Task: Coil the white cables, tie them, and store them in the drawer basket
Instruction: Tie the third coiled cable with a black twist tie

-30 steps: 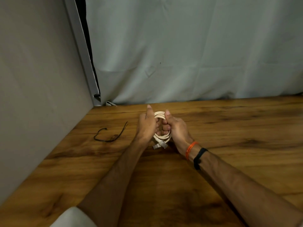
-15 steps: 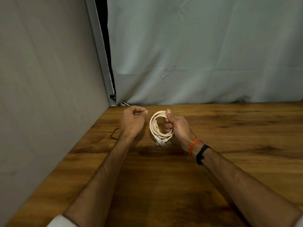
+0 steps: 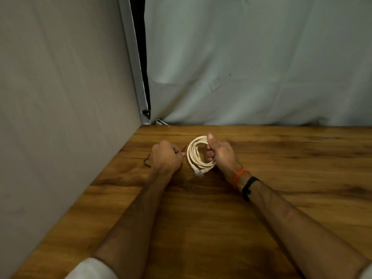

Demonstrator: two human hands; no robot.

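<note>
Low in the frame, two forearms reach up over the wooden desk (image 3: pixel 201 228). At centre, the right hand (image 3: pixel 220 153) curls its grip round the coiled white cable (image 3: pixel 196 156), ring standing on edge, plug end (image 3: pixel 198 174) hanging down toward the desk. Just left, the left hand (image 3: pixel 166 157) pinches a thin black tie (image 3: pixel 146 161), mostly hidden behind its knuckles. Grey curtain (image 3: pixel 251 67) behind.

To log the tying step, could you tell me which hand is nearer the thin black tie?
Left. The left hand pinches the black tie; the right hand holds the white cable coil beside it.
</note>
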